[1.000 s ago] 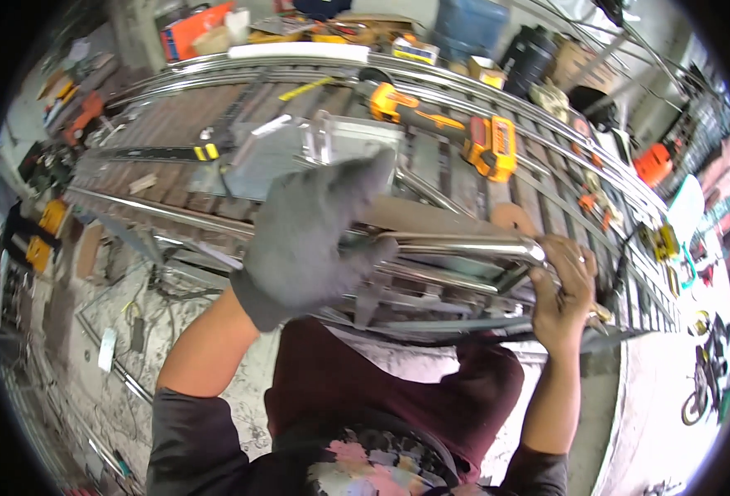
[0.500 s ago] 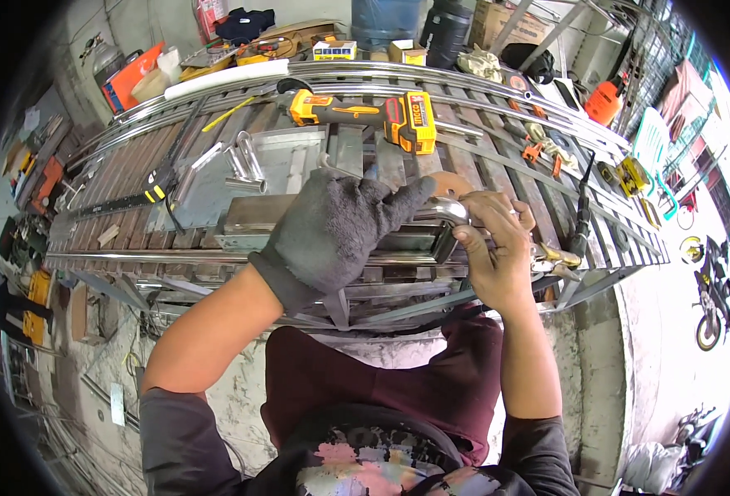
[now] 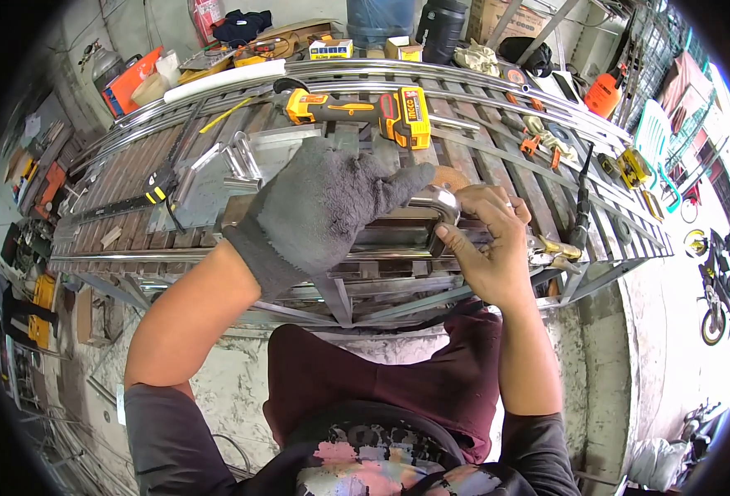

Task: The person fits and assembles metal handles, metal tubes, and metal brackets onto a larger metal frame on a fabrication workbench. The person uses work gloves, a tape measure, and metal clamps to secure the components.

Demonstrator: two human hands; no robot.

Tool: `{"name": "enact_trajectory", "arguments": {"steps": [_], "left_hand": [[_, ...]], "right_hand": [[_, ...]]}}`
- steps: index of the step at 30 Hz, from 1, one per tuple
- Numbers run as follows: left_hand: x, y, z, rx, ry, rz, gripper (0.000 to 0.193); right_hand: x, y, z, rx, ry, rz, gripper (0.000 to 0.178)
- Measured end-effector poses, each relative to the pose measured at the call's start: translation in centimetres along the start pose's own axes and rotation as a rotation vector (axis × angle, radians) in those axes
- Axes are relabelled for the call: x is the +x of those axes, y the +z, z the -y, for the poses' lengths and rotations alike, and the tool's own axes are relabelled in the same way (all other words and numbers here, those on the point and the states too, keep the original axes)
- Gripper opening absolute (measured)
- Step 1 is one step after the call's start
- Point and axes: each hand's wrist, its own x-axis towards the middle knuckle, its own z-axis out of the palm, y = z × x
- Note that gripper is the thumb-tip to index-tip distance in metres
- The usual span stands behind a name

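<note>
My left hand (image 3: 315, 211), in a dark grey glove, is closed around a shiny bent metal tube (image 3: 441, 198) above the slatted bench. The glove hides most of the tube. My bare right hand (image 3: 497, 240) grips the tube's curved end between thumb and fingers. Behind that bend, partly covered, lies a brown round disc (image 3: 450, 176). Below the tube sits a rectangular metal piece (image 3: 394, 238). Just beyond my hands, a yellow and black cordless angle grinder (image 3: 332, 107) rests on its side.
Several short shiny tube pieces (image 3: 245, 157) lie on a grey metal sheet (image 3: 204, 186) at left, beside a black and yellow tape measure (image 3: 157, 194). Long polished pipes (image 3: 497, 78) run along the far edge. Orange clamps (image 3: 530, 146) and a black-handled tool (image 3: 582, 211) lie at right.
My gloved left hand has shifted left and slightly away from me, and the bent tube has moved a little the same way. My right hand has stayed at the bend.
</note>
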Motion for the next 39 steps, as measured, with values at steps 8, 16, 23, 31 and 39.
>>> {"name": "enact_trajectory", "arguments": {"steps": [8, 16, 23, 31, 39], "left_hand": [[0.2, 0.1, -0.1, -0.098, -0.052, -0.029, 0.075], [0.3, 0.2, 0.0, -0.053, 0.008, -0.069, 0.078], [0.2, 0.8, -0.1, -0.011, 0.0, 0.012, 0.076], [0.3, 0.5, -0.1, -0.01, 0.021, -0.024, 0.072], [0.1, 1.7, 0.0, -0.175, 0.002, 0.023, 0.069]], "right_hand": [[0.0, -0.1, -0.9, 0.041, 0.023, -0.01, 0.031], [0.3, -0.4, -1.2, 0.094, 0.047, 0.028, 0.032], [0.5, -0.4, -1.7, 0.07, -0.03, 0.011, 0.032], [0.9, -0.9, -1.3, 0.042, -0.044, 0.034, 0.029], [2.2, -1.2, 0.9, 0.502, 0.121, 0.193, 0.07]]}}
